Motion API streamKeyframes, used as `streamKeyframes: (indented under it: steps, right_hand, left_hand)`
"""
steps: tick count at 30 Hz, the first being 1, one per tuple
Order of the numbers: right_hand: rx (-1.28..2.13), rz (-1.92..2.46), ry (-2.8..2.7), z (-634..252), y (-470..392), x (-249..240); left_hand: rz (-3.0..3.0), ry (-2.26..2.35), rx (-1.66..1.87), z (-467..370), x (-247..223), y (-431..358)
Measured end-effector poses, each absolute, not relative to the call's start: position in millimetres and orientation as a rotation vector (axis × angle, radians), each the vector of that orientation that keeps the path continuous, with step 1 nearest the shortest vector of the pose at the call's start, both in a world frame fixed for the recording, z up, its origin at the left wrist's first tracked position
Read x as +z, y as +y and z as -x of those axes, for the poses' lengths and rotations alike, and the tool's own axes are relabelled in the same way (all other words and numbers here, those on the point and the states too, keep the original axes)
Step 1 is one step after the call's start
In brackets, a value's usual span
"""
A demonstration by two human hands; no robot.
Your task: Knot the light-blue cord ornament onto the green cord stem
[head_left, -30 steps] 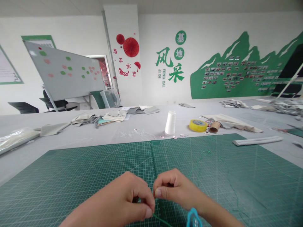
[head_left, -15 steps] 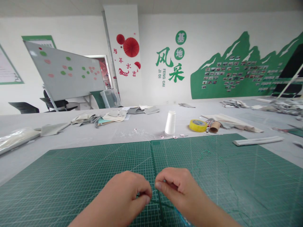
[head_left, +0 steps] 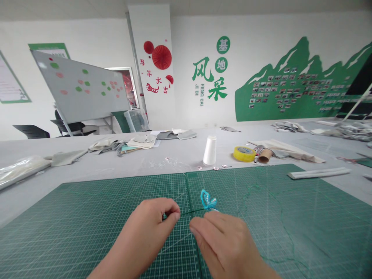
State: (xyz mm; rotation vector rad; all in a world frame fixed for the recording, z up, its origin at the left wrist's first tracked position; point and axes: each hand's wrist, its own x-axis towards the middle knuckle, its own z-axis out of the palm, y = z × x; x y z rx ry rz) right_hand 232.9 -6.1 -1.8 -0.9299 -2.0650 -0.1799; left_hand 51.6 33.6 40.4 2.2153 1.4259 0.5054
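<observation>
A small bright blue looped ornament with pale beads or dots, shaped like petals or wings (head_left: 208, 200), sits just above my right hand. From it a thin dark green stem (head_left: 193, 211) runs left to my left hand (head_left: 151, 226), whose thumb and forefinger pinch its end. My right hand (head_left: 223, 238) is closed in a pinch just below the stem; what lies between its fingertips is too small to make out. Loose green thread (head_left: 280, 217) winds across the right-hand cutting mat (head_left: 314, 201) and passes behind my right wrist.
Another green cutting mat (head_left: 95, 217) adjoins on the left. Beyond the mats stand a white thread cone (head_left: 209, 151), a yellow tape roll (head_left: 244, 154) and a cardboard tube (head_left: 265, 155). A rolled pale strip (head_left: 319, 173) crosses the right mat's edge. Fabric pieces (head_left: 142, 141) lie farther back.
The blue ornament, earlier mostly hidden below my right hand, now shows above it. My left hand has moved up slightly, and my right hand has turned with its back upward.
</observation>
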Motion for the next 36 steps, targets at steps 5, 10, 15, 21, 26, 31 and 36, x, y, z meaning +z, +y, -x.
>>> streamKeyframes:
  steps: [5,10,15,21,26,31,36]
  right_hand:
    - [-0.272,0.93,-2.112,-230.3,-4.2,-7.5]
    - [-0.192,0.968,-2.125,-231.0,-1.9,-9.6]
    - [-0.058,1.032,-2.108,-233.4,1.6,-14.3]
    - [0.482,1.054,-1.936,-234.8,5.8,-15.2]
    - [0.908,1.063,-1.728,-237.3,12.0,-15.4]
    - [1.23,0.92,-1.62,-244.7,23.9,-24.5]
    - [1.392,0.823,-1.691,-249.1,31.4,-31.6]
  left_hand:
    - [-2.153,1.456,0.566,-51.0,40.4,34.3]
    - [-2.05,1.421,0.601,-49.7,44.6,34.4]
    - [-1.933,1.311,0.637,-48.3,47.0,37.4]
    - [-1.79,1.166,0.642,-48.4,49.4,38.9]
    - [-1.762,1.027,0.563,-45.4,49.1,38.6]
    - [-1.773,0.906,0.452,-44.6,51.1,33.9]
    - [-1.939,0.822,0.27,-45.1,55.4,26.3]
